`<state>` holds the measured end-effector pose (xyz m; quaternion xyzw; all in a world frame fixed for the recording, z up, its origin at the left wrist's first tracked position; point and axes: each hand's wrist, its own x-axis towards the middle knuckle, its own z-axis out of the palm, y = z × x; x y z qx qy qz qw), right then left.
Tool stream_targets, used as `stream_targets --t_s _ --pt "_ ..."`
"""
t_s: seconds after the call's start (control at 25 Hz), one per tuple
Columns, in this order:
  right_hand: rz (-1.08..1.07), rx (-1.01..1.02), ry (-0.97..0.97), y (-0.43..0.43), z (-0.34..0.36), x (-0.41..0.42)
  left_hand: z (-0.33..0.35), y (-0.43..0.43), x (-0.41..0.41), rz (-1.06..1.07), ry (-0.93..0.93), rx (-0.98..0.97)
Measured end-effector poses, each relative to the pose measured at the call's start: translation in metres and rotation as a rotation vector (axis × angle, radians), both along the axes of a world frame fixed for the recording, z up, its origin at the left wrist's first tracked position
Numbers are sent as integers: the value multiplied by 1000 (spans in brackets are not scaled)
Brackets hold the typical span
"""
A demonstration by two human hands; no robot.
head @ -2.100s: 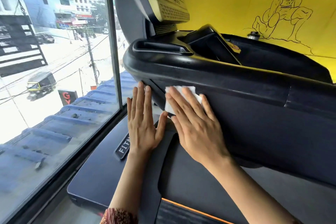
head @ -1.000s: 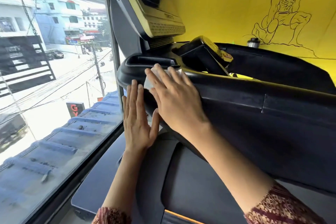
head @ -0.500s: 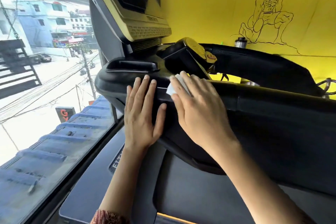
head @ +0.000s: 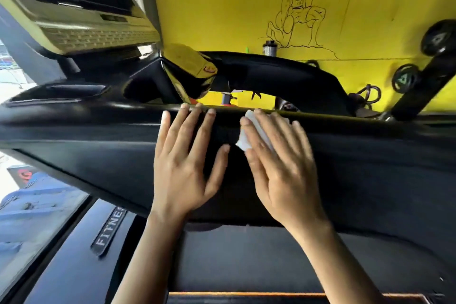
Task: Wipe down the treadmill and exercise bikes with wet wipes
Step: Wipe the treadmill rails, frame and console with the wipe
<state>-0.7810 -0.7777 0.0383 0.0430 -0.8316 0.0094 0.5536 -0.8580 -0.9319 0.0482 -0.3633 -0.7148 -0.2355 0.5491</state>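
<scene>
the right hand (head: 281,168) presses a white wipe (head: 249,136) flat-fingered against the black treadmill bar (head: 98,136), near its top edge. just beside it, the left hand (head: 183,170) rests on the bar, fingers straight and spread.

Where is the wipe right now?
Head view, just right of centre: the wet wipe is pressed under the right hand against the treadmill's black panel near its top edge, beside the left hand.

Bright daylight floods through the overexposed glass window (head: 14,86) at left, glaring off the glossy black treadmill console (head: 98,131). Motion blur softens everything; wide-angle distortion bends the frame's edges.
</scene>
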Motion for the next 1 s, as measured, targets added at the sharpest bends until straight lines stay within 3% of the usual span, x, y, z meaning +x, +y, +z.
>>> stream_targets --t_s 0.16,0.36,0.44,0.6,0.8,0.88,1.0 --pt "-275 -255 160 86 -7 42 6 44 17 35 57 -70" --pt "0 -160 37 84 0 41 0 109 47 11 66 -100" --pt "-100 -147 57 130 -14 60 -5 128 56 35 72 -84" --pt "-383 -370 190 220 -31 98 -8 181 80 39 73 -64" --pt "-94 -209 50 215 -27 100 -12 249 108 -80 76 -154" --pt "-194 -257 83 255 -38 113 -16 264 113 -71 82 -155" --pt "-438 -508 211 319 -62 138 -17 285 122 -59 95 -167"
